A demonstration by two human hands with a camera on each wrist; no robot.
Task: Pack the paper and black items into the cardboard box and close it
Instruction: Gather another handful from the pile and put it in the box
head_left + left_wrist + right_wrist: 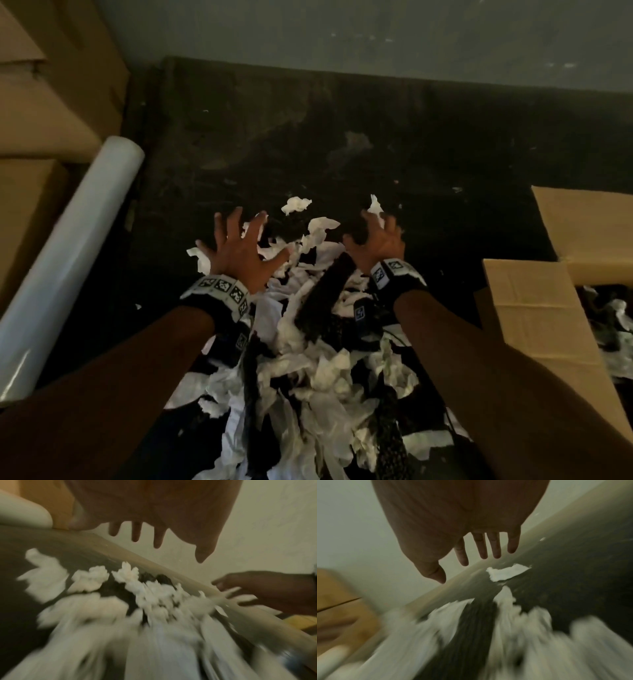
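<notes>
A heap of crumpled white paper (pixel 308 370) mixed with black strips (pixel 322 301) lies on the dark table in front of me. My left hand (pixel 239 246) hovers over the heap's far left edge with its fingers spread and straight, holding nothing. Over the far right edge, my right hand (pixel 378 236) is spread too, with its fingers bent a little and empty. The wrist views are blurred: the left hand's fingers (pixel 157 539) and the right hand's fingers (pixel 494 547) hang spread above the paper (pixel 96 578). The open cardboard box (pixel 534 315) stands at the right, with paper inside.
A white roll (pixel 65 260) lies along the table's left side, beside stacked cardboard boxes (pixel 51 85). The dark table top (pixel 342 137) stretches bare towards the pale wall. Single paper scraps (pixel 296 204) lie just beyond the hands.
</notes>
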